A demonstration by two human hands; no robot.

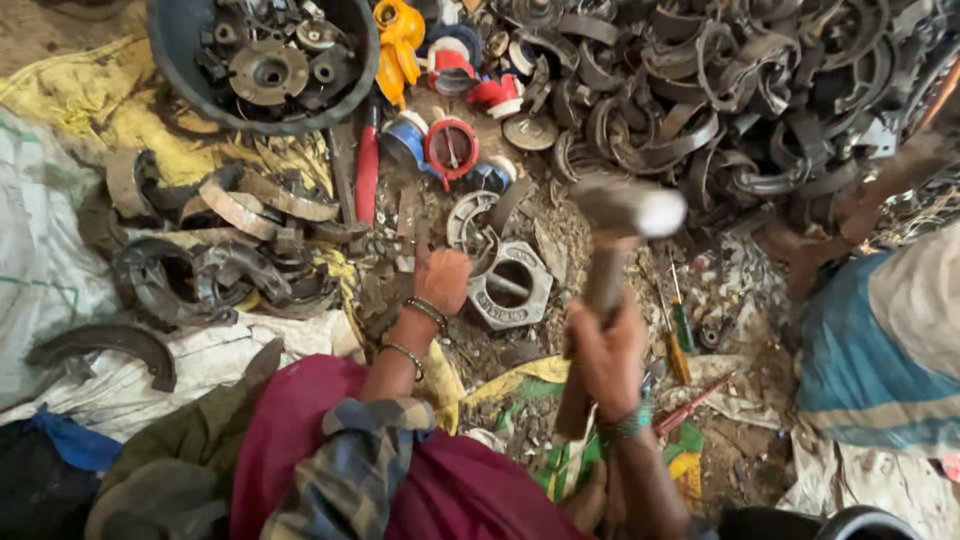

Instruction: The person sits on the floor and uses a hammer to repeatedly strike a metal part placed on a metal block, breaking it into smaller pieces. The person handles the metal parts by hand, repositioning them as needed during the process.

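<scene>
A large heap of dark curved metal parts [740,100] is seen well beyond the fingers of the right hand, and it fills the far right side up to the picture edge. A round dark tub [180,50] with metal pieces inside is placed far beyond the fingers of the left hand, cut by the top edge. More curved metal shoes [215,250] are spread on pale sacks [40,260] to the left of the left fingers. Another person's blue and white garment [870,350] is found to the right of the right hand, with an arm reaching toward the heap.

The hammer [615,240] is held by the right hand [605,355]; the fingers are wrapped tightly around the wooden handle, and the steel head, blurred, is raised just above the fingers. The left hand [440,280] is laid on the ground debris, fingers curled narrow, and whether something is pinched under them cannot be told. A grey hexagonal metal ring [512,285] is lying just to the right of the left fingers, touching or almost touching them, and just left of the hammer handle. Little free ground is left between the two hands. A red-handled tool [367,165] is lying beyond the left fingers. Small screwdrivers [680,335] are lying just right of the right fingers.
</scene>
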